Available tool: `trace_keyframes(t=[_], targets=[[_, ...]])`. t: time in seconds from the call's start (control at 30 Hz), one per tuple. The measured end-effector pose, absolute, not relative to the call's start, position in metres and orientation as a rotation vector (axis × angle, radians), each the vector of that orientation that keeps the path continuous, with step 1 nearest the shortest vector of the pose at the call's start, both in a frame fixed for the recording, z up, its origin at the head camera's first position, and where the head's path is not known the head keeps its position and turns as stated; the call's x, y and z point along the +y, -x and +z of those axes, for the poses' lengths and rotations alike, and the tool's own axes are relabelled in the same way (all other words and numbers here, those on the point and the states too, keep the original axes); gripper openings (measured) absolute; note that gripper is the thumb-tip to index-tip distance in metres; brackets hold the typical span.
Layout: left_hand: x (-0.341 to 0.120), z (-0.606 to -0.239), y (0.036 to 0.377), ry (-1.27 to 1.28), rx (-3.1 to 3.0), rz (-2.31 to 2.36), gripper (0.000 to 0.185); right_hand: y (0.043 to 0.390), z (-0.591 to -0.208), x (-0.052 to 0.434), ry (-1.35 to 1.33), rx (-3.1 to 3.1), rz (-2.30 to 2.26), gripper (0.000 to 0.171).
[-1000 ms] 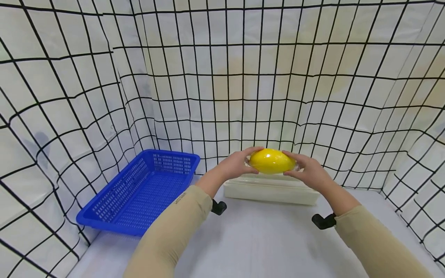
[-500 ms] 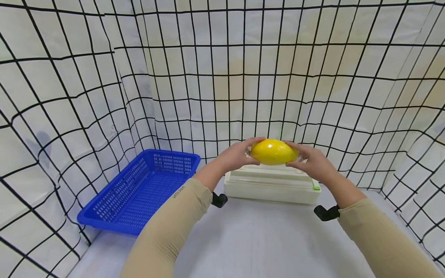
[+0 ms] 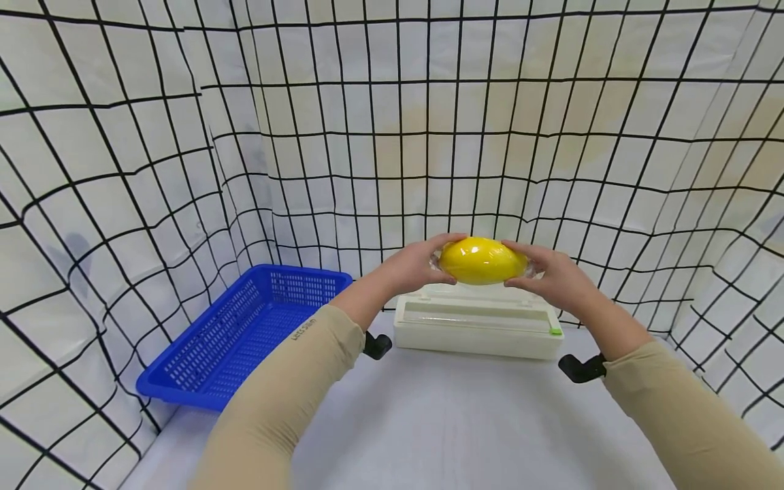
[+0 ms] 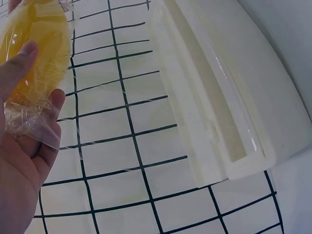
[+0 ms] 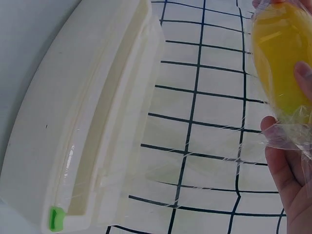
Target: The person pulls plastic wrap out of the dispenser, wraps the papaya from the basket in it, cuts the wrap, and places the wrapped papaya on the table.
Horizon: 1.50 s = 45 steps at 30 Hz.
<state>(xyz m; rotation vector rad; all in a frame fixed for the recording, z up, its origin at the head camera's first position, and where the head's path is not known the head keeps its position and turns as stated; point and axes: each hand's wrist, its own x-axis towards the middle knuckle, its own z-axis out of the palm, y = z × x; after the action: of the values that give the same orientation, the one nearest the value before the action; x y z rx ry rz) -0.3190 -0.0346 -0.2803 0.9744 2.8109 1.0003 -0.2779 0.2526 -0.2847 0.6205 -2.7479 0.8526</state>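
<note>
One lemon (image 3: 482, 260), two hands (image 3: 484, 271)

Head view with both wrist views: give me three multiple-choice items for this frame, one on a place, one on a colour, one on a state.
1. Where is the blue basket?
A. left of the white dispenser box
B. on top of the box
C. right of the box

2. What colour is the small tab at the box's end?
A. red
B. green
C. black

3. How is the yellow oval object held?
A. lying on the table
B. in one hand only
C. between the left hand and the right hand, above the box

Answers: 1 A, the basket sits against the left wall. 2 B, the right wrist view shows it green. 3 C, a hand grips each end, with clear film around it.
</note>
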Motion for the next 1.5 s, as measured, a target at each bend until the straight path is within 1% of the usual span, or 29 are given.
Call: trace_keyframes(t=[0.17, 0.37, 0.53, 0.77, 0.9, 1.07, 1.23, 1.33, 1.5], targets=[[-0.038, -0.279, 0.308, -0.968, 2.801, 1.002, 0.079, 0.272, -0.282, 0.251, -0.625, -2.763, 0.856, 0.072], [-0.039, -0.289, 0.292, -0.978, 2.796, 1.010, 0.078, 0.261, -0.292, 0.253, -0.668, -2.750, 0.835, 0.072], [-0.038, -0.307, 0.279, -0.949, 2.766, 0.992, 0.080, 0.245, -0.311, 0.255, -0.684, -2.750, 0.855, 0.070], [-0.041, -0.340, 0.260, -0.836, 2.689, 1.033, 0.080, 0.225, -0.343, 0.256, -0.692, -2.788, 0.957, 0.075], [-0.044, -0.356, 0.253, -0.816, 2.634, 1.073, 0.078, 0.216, -0.358, 0.257, -0.709, -2.833, 0.983, 0.075], [-0.048, -0.369, 0.249, -0.808, 2.576, 1.102, 0.076, 0.212, -0.368, 0.261, -0.756, -2.876, 1.038, 0.076], [-0.049, -0.377, 0.250, -0.770, 2.529, 1.132, 0.074, 0.213, -0.376, 0.271, -0.715, -2.860, 1.147, 0.078], [-0.050, -0.383, 0.253, -0.741, 2.499, 1.146, 0.073, 0.211, -0.377, 0.273, -0.708, -2.783, 1.088, 0.081], [-0.050, -0.393, 0.261, -0.675, 2.433, 1.187, 0.071, 0.204, -0.380, 0.260, -0.823, -2.671, 0.680, 0.090]])
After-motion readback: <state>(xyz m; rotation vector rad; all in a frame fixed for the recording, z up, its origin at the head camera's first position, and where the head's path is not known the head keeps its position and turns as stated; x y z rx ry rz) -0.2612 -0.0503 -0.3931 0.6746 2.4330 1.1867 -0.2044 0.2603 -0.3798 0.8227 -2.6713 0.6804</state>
